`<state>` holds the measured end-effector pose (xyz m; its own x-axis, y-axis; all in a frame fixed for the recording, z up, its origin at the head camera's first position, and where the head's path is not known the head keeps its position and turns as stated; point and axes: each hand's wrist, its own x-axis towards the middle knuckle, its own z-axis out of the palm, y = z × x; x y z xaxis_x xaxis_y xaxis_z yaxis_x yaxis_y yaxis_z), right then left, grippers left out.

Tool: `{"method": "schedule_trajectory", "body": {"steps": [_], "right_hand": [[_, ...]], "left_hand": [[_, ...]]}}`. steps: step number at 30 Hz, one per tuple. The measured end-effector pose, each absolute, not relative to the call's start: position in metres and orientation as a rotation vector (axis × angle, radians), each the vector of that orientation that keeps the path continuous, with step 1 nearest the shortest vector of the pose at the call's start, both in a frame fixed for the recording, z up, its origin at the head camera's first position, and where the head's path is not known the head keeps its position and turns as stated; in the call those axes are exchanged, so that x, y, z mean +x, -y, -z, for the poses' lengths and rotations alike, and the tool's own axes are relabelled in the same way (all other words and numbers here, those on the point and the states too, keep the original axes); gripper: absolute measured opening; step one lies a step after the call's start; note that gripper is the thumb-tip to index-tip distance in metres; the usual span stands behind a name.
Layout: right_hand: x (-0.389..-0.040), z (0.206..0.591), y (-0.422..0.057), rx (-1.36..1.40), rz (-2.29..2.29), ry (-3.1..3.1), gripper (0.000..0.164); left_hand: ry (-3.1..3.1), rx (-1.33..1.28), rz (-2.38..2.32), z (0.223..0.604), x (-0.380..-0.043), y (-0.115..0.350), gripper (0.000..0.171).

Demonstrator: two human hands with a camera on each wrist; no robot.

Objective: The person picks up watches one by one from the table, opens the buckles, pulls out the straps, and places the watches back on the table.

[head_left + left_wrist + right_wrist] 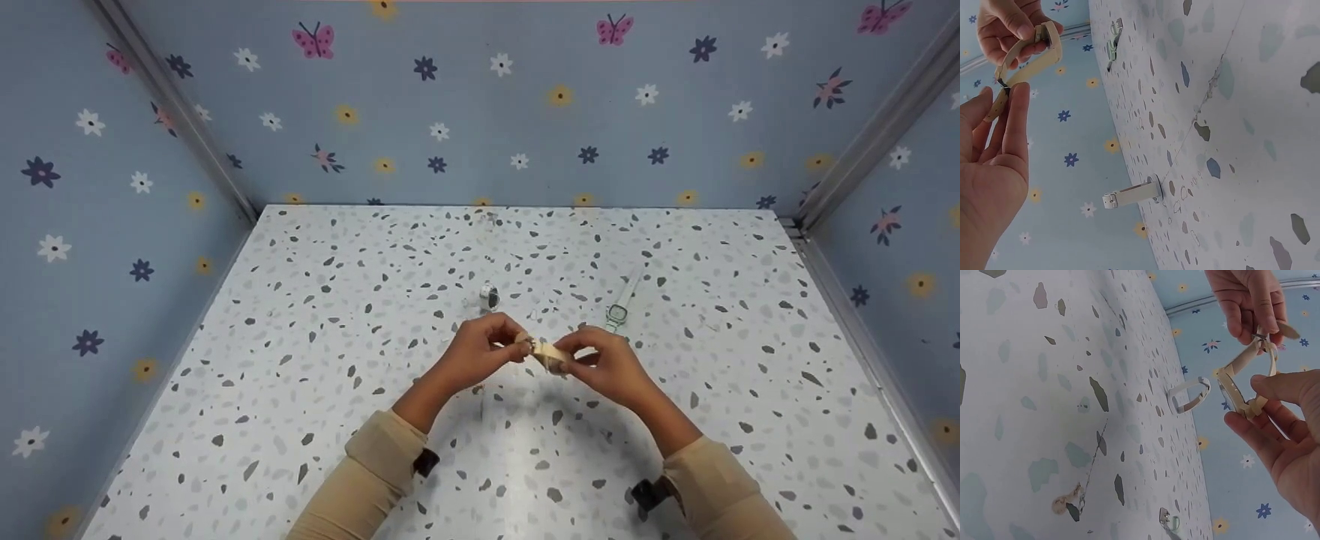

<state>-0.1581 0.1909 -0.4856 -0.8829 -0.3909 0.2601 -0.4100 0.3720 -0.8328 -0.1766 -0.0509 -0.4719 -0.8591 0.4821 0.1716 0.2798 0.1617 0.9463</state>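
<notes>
Between both hands, above the table, is a beige wristwatch (553, 352) with its strap bent into a loop. My left hand (484, 349) pinches the strap at the buckle, where the strap's free end sticks out past the fingers in the right wrist view. With thumb and fingers, my right hand (611, 367) holds the other side of the loop, close beside the watch case (1229, 395). The left wrist view shows the beige strap (1039, 66) joined at a small dark buckle by the left fingertips (1019, 93).
A white-strapped watch (490, 296) stands on its side on the speckled table (360, 315), just beyond the left hand. Past the right hand lies a pale green watch (619, 311) with its strap stretched out. Flower-patterned panels (465, 105) enclose the table at the back and sides.
</notes>
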Motion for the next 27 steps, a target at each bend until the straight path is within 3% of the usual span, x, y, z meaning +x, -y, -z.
{"method": "schedule_trajectory", "body": {"steps": [17,27], "right_hand": [[-0.152,0.485,-0.184,0.703,-1.596,2.574,0.021],[-0.153,0.488,-0.178,0.722,-1.507,2.508,0.029]], "left_hand": [[-2.074,0.571,-2.04,0.467,-0.173,0.049,0.015],[-2.1,0.572,-2.005,0.439,-0.161,0.042,0.013]]}}
